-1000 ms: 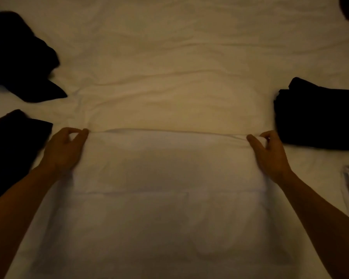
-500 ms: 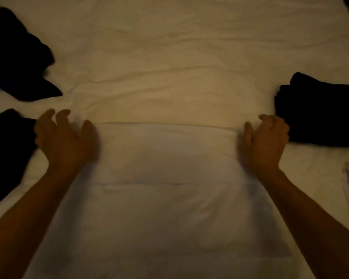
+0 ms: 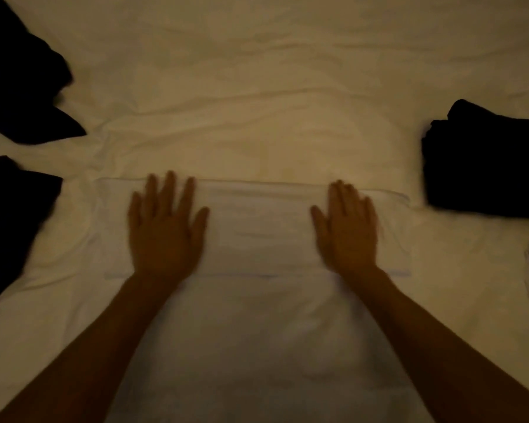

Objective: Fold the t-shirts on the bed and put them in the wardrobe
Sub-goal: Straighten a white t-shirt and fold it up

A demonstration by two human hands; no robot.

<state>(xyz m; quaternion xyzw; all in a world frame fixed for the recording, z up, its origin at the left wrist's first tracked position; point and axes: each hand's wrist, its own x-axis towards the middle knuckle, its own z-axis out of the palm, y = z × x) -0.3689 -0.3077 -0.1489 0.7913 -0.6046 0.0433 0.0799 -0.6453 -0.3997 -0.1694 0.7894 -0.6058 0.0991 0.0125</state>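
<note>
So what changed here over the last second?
Both hands let go of the white t-shirt's far fold edge and moved inward. The left hand and right hand now lie flat on the folded panel, fingers straight. The dark folded stack and dark clothes stayed put.

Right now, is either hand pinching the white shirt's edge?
No: the left hand and right hand both lie flat, fingers straight, on top of the folded white t-shirt.

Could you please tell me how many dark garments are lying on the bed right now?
3: one at the upper left, one at the left edge, and a folded pile at the right. More may lie outside the view.
</note>
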